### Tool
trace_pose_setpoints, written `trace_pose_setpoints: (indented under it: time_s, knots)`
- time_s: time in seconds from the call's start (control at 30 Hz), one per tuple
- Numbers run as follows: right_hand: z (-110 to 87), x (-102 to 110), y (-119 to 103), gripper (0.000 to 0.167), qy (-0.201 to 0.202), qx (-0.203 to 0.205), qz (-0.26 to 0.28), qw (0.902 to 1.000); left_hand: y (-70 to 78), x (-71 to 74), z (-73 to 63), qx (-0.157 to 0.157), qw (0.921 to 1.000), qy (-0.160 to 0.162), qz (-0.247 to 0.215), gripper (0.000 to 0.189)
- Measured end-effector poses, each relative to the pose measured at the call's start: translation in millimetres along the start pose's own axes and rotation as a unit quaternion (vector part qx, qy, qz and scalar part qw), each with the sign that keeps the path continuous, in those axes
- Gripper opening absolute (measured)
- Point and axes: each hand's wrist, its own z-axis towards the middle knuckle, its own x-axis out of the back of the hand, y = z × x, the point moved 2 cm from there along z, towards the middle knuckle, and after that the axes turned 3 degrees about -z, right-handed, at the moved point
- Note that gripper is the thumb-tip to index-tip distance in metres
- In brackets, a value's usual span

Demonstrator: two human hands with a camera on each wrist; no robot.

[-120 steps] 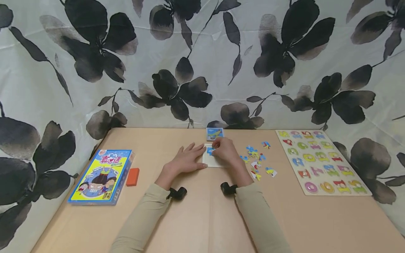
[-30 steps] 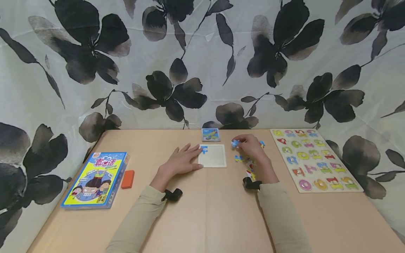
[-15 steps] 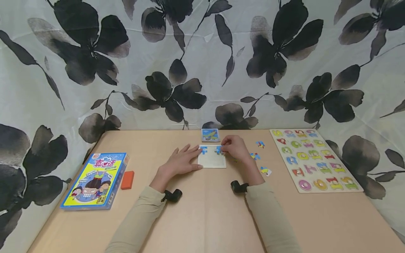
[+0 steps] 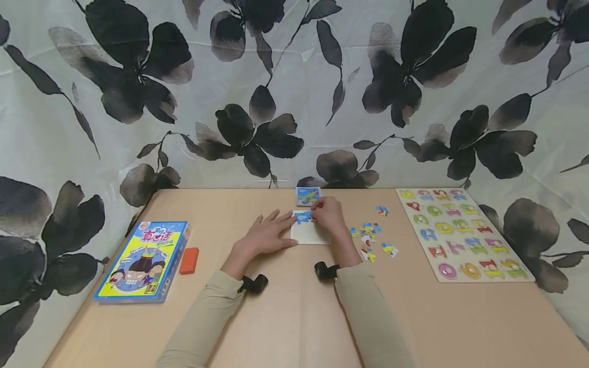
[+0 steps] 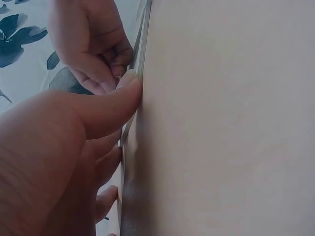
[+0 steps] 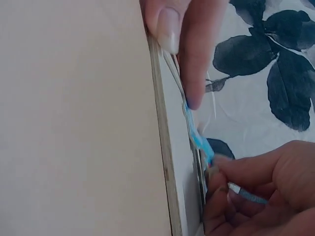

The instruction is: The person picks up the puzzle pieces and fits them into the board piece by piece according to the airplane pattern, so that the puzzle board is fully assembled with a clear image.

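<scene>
A white puzzle tray (image 4: 306,236) lies at the back middle of the table, with blue jigsaw pieces (image 4: 302,217) along its far edge. My left hand (image 4: 267,236) lies spread on its left side, and the thumb (image 5: 129,83) presses the near rim in the left wrist view. My right hand (image 4: 329,214) bends over the tray's far right part, fingertips right at the blue pieces. In the right wrist view that right hand (image 6: 263,196) has a blue-and-white jigsaw piece (image 6: 243,193) between its curled fingers. A picture card (image 4: 308,196) stands just behind the tray.
Several loose jigsaw pieces (image 4: 367,237) lie scattered right of the tray. A sheet of colourful animal and number shapes (image 4: 465,235) covers the table's right side. On the left are a blue-and-yellow box (image 4: 141,261) and an orange block (image 4: 188,260).
My right hand went from the loose pieces back to the tray with a blue piece, then slid left along the far edge. Blue now spans more of that edge. My left hand stays put.
</scene>
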Motion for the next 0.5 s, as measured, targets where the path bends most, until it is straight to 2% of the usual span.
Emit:
trace_pose_setpoints:
  time_s: [0.07,0.2,0.5]
  knots:
    - [-1.1,-1.7,-2.1,0.006,0.004,-0.015,-0.013,0.9998,0.3,0.2,-0.1,0.001,1.0000,-0.002,-0.001,0.075]
    - [-1.4,-4.0,-2.1,0.005,0.005,-0.018,-0.031,0.9994,1.4,2.4,-0.2,0.005,1.0000,-0.003,-0.007,0.075]
    - [-2.1,-7.7,-0.9,0.009,0.009,-0.002,-0.061,0.9981,2.5,2.6,-0.5,0.007,0.9999,-0.009,-0.006,0.075]
